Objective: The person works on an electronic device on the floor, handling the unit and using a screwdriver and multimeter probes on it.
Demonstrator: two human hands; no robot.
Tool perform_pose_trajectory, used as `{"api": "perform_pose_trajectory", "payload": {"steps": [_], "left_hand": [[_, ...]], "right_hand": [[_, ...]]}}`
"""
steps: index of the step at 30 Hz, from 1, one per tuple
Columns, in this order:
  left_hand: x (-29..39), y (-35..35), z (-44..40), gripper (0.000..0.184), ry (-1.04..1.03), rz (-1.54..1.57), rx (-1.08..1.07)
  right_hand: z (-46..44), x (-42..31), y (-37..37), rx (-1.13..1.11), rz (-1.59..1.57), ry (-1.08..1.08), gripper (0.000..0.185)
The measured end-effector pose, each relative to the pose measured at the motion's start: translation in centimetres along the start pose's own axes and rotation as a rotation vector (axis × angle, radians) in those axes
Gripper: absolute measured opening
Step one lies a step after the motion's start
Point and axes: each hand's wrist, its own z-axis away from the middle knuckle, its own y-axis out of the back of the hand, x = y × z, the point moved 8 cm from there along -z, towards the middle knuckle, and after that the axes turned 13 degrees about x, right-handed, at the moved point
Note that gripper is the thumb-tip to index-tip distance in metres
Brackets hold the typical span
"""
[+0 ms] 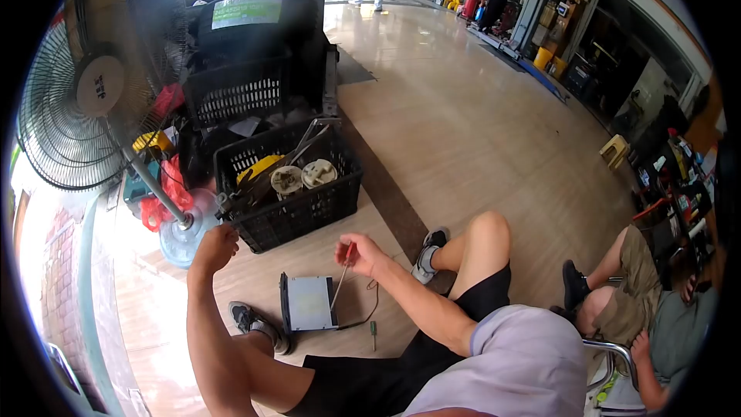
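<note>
My right hand (pixel 360 255) is closed around the red handle of a screwdriver (pixel 342 282). Its long shaft points down to the right edge of a flat metal box (pixel 309 303), which lies on the floor between my feet and looks like a car stereo unit. From the box a dark cable (pixel 373 310) curls out to the right. My left hand (pixel 218 249) is raised near the crate's front left corner, fingers curled in; whatever they hold, if anything, is hidden. A second screwdriver with a green handle (pixel 373 327) lies on the floor beside the box.
A black plastic crate (pixel 297 220) with tools and round white parts stands ahead. Left of it is a standing fan (pixel 100 85) with red plastic bags (pixel 176 185) at its pole. A seated person (pixel 617 301) is at right. Farther back are a small yellow stool (pixel 614 151) and two more people.
</note>
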Motion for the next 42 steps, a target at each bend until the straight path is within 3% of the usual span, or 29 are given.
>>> {"api": "perform_pose_trajectory", "payload": {"steps": [5,9,14,21,25,27,31,32,35,42], "left_hand": [[-0.9,0.1,-0.5,0.022,0.035,-0.028,-0.029],[-1.5,-0.6,-0.1,0.025,0.038,-0.073,-0.089],[-2.4,-1.1,-0.3,0.028,-0.032,-0.174,-0.169],[-5.9,-1.2,-0.1,0.030,0.160,-0.129,-0.228],[-4.6,-1.9,-1.0,0.034,-0.019,-0.309,-0.291],[-4.8,-3.7,-1.6,0.036,-0.221,-0.443,-0.376],[-4.3,-3.3,-1.3,0.037,-0.082,-0.442,-0.385],[-5.5,-4.2,-1.8,0.037,-0.162,-0.459,-0.408],[-7.9,-5.0,-2.2,0.038,-0.022,-0.410,-0.426],[-9.3,-5.2,-1.4,0.035,-0.127,-0.533,-0.516]], "right_hand": [[-2.9,6.2,4.8,0.023,0.193,-0.157,0.025],[-1.3,8.3,4.1,0.067,0.318,-0.111,0.031],[2.5,6.9,1.1,0.056,0.509,0.117,0.041],[2.7,4.0,-1.2,0.023,0.770,0.422,0.045],[2.0,4.4,-2.2,-0.039,0.861,0.563,0.044],[2.4,4.9,-2.6,-0.073,0.831,0.523,0.045],[2.8,6.2,-2.8,-0.126,0.763,0.363,0.047],[2.8,6.6,-2.7,-0.130,0.739,0.315,0.047],[3.1,6.8,-2.9,-0.140,0.766,0.330,0.047],[2.2,6.5,-2.7,-0.184,0.653,0.354,0.042]]}}
